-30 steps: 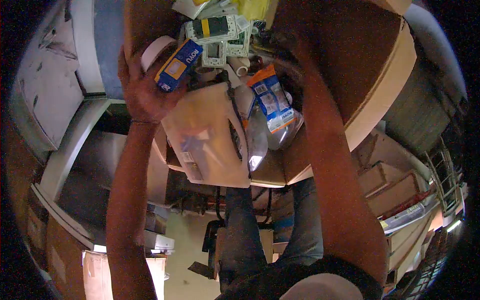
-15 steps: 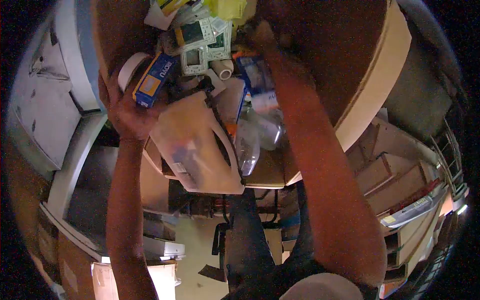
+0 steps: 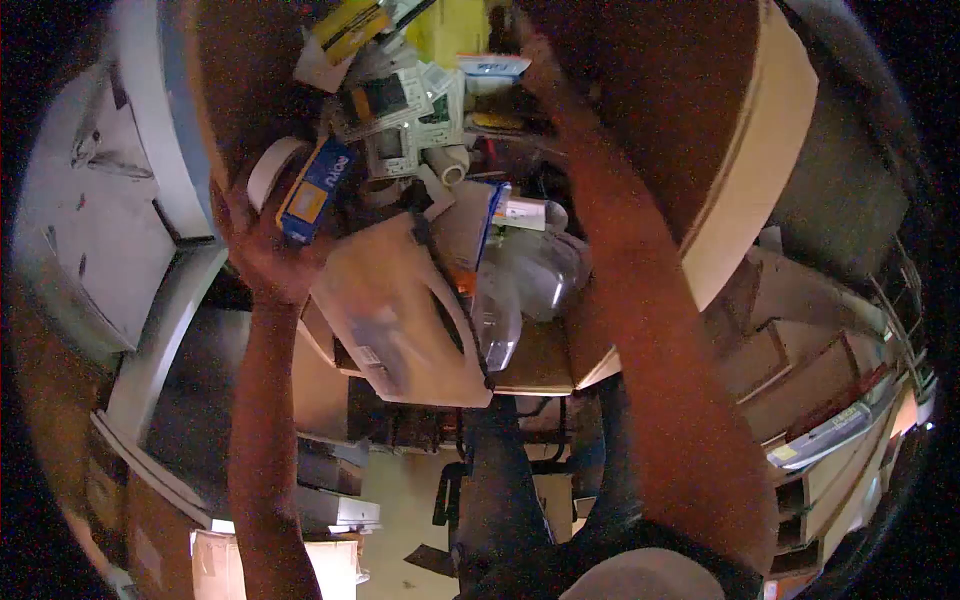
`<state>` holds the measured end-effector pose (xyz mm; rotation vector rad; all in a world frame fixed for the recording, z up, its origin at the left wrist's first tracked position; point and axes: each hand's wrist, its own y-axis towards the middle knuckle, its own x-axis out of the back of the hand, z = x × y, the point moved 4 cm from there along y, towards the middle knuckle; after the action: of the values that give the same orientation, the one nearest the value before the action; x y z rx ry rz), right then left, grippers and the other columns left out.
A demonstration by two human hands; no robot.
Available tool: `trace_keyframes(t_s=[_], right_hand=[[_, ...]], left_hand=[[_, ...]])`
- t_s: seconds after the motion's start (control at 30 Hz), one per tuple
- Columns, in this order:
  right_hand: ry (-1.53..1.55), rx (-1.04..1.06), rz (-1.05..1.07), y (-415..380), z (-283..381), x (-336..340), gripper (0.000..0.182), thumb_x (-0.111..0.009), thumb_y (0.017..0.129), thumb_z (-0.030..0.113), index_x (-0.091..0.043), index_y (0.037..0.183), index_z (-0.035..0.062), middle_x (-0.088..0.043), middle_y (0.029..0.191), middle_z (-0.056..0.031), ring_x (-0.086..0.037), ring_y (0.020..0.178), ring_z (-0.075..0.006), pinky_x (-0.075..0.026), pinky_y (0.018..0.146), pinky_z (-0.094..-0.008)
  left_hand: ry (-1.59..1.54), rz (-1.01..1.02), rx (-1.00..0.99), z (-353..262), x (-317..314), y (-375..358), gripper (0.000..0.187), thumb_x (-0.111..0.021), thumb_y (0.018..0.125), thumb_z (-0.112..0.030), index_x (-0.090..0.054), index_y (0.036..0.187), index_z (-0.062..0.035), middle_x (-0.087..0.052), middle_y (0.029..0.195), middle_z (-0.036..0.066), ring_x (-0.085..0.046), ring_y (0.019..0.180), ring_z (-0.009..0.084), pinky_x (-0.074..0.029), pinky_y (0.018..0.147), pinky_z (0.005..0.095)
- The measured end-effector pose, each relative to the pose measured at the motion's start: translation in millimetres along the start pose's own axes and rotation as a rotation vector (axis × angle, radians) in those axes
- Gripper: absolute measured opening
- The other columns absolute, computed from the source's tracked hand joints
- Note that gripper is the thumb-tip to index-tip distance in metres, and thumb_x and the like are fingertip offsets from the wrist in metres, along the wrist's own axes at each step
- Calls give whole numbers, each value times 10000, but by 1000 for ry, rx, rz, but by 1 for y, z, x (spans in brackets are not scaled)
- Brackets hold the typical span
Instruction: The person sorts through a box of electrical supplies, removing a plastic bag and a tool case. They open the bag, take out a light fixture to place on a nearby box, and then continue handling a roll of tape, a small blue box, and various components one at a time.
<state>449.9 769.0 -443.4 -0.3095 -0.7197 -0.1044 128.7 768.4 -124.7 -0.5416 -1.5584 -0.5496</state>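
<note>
My left hand (image 3: 270, 245) holds a blue and yellow ROYU box (image 3: 316, 192) and a white ring-shaped roll (image 3: 272, 172) at the left inside of a large cardboard box (image 3: 745, 160). At the top, my right hand (image 3: 537, 62) is blurred beside a small white and blue packet (image 3: 493, 66); whether its fingers grip it I cannot tell. Between the hands lie pale switch frames (image 3: 385, 100), a small roll (image 3: 447, 163) and a yellow packet (image 3: 440, 32). Nearer sit a translucent case (image 3: 400, 315) and clear plastic packs (image 3: 535, 270).
Stacked flat cardboard (image 3: 800, 370) stands at the right with a plastic-wrapped item (image 3: 825, 435). At the lower left is a pale lit carton (image 3: 325, 560). My legs (image 3: 505, 470) are below the cardboard box, above the floor (image 3: 395, 500).
The blue packet that lay by my right forearm is out of its former place. A white and blue packet now shows beside my right hand. The view has shifted slightly, so things sit lower.
</note>
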Motion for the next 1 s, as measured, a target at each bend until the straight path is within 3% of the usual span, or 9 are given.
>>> trace_keyframes(t_s=[0.2, 0.33, 0.5, 0.6, 0.83, 1.0], right_hand=[[-271, 10, 172, 53, -18, -12, 593, -716, 819, 274, -536, 1330, 34, -610, 1170, -197, -644, 1007, -332, -535, 867, -421], [-319, -19, 146, 60, -21, -12, 609, -721, 816, 276, -528, 1341, 36, -604, 1190, -192, -639, 1019, -326, -529, 876, -415], [-219, -9, 70, 35, -15, -14, 629, -728, 812, 278, -518, 1353, 37, -596, 1215, -186, -632, 1033, -318, -521, 886, -407], [-141, -12, 18, 23, -14, -17, 641, -732, 810, 280, -512, 1361, 38, -592, 1230, -183, -629, 1042, -314, -517, 893, -402], [272, -75, -272, -8, -22, 42, 669, -741, 805, 283, -498, 1379, 40, -581, 1266, -174, -620, 1063, -303, -506, 908, -391], [371, -196, -240, -40, -44, 53, 690, -748, 801, 285, -488, 1392, 42, -573, 1291, -168, -613, 1077, -295, -499, 919, -384]], left_hand=[[-190, -56, 140, -12, 11, 4, 535, -783, 659, -344, -727, 1166, -182, -617, 1248, 108, -537, 1216, 356, -288, 1151, 562], [-151, -53, 1, 0, 5, -4, 535, -793, 644, -311, -728, 1154, -161, -631, 1246, 104, -544, 1217, 331, -277, 1158, 574], [-32, -66, -109, -3, 7, 5, 553, -781, 651, -360, -716, 1162, -159, -634, 1236, 96, -546, 1216, 328, -270, 1160, 583], [-150, 25, 134, -22, 26, 19, 541, -758, 679, -410, -709, 1154, -156, -633, 1234, 107, -547, 1212, 331, -262, 1162, 592], [-187, -42, 115, -15, 14, 2, 540, -766, 694, -417, -708, 1159, -150, -649, 1206, 125, -562, 1198, 342, -254, 1162, 604], [-178, -33, 55, -19, 21, 10, 517, -777, 693, -399, -721, 1150, -163, -650, 1240, 101, -581, 1177, 342, -266, 1152, 612]])
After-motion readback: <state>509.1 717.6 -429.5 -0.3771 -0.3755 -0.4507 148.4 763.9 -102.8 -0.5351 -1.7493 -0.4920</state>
